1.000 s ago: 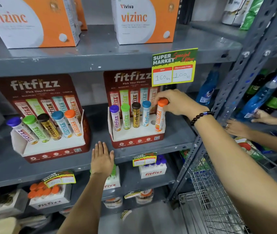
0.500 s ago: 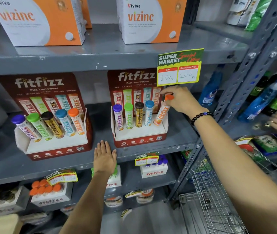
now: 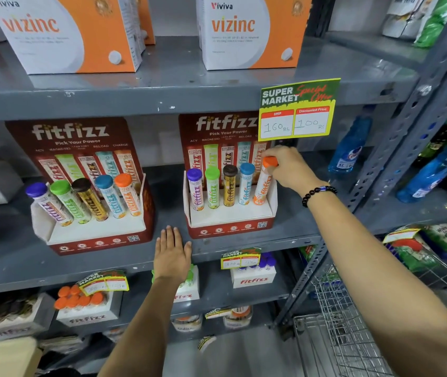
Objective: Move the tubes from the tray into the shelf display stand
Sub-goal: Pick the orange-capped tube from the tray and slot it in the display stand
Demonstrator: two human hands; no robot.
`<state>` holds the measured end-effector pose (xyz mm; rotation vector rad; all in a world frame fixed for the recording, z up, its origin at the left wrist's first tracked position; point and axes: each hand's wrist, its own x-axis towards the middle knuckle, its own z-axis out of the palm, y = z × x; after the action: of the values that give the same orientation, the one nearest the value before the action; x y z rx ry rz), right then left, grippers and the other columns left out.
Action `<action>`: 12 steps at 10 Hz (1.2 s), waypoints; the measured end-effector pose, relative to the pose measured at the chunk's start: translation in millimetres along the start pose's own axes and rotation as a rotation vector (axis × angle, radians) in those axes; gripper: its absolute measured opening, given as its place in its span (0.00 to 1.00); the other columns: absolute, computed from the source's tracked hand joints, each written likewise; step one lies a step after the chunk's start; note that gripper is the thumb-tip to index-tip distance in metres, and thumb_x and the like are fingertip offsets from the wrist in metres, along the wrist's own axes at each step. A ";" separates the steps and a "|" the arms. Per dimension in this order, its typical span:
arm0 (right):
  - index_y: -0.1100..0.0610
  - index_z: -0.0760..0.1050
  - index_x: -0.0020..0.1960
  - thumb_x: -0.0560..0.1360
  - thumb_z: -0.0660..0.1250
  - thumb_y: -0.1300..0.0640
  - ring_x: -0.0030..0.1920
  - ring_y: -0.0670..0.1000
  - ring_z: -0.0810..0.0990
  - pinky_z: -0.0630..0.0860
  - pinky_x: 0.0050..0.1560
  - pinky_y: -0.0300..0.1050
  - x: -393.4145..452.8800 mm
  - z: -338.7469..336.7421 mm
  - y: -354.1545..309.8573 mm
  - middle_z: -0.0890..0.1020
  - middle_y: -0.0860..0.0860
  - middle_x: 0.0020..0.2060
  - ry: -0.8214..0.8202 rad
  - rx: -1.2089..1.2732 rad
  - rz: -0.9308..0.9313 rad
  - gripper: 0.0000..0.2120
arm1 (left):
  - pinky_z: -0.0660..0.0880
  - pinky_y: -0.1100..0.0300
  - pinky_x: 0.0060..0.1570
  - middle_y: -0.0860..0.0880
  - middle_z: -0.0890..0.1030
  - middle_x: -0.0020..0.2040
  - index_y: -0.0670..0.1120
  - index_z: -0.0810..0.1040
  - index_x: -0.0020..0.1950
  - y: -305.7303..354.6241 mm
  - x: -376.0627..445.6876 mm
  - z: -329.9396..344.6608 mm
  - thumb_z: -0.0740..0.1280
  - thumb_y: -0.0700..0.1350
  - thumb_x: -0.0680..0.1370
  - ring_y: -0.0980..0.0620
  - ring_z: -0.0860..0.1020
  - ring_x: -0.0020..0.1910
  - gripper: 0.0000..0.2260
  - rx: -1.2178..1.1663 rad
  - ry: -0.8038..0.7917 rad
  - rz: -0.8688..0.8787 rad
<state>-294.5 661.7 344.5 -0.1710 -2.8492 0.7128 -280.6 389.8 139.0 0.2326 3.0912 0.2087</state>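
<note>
Gripping orange-capped tube by cap, right hand has tilted it less steeply; left hand still flat on shelf.

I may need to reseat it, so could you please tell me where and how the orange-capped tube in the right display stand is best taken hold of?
Grip the orange-capped tube at its cap and upper body, coming from the right and above, much as the right hand does now. It is the end tube, leaning right, with the blue-capped tube close on its left and its base sunk in the right display stand.
</note>
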 end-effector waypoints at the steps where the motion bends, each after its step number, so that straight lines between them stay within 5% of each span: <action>1: 0.56 0.72 0.65 0.75 0.65 0.65 0.64 0.59 0.69 0.67 0.65 0.49 1.8 0.4 -1.0 0.73 0.58 0.65 0.005 -0.013 -0.009 0.19 | 0.42 0.52 0.74 0.41 0.45 0.77 0.40 0.43 0.75 0.4 -0.2 -1.2 0.41 0.53 0.81 0.45 0.44 0.76 0.26 0.004 -0.009 -0.001; 12: 0.61 0.73 0.64 0.74 0.65 0.67 0.63 0.60 0.73 0.69 0.64 0.51 8.0 27.2 13.3 0.76 0.59 0.63 -0.032 0.069 -0.052 0.19 | 0.42 0.53 0.75 0.42 0.43 0.77 0.41 0.41 0.75 2.1 0.0 -8.9 0.41 0.54 0.81 0.45 0.42 0.76 0.27 0.000 -0.076 -0.014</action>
<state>-307.4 662.4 316.0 -0.0754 -2.8426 0.8090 -280.7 390.8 148.2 0.2135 3.0167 0.1953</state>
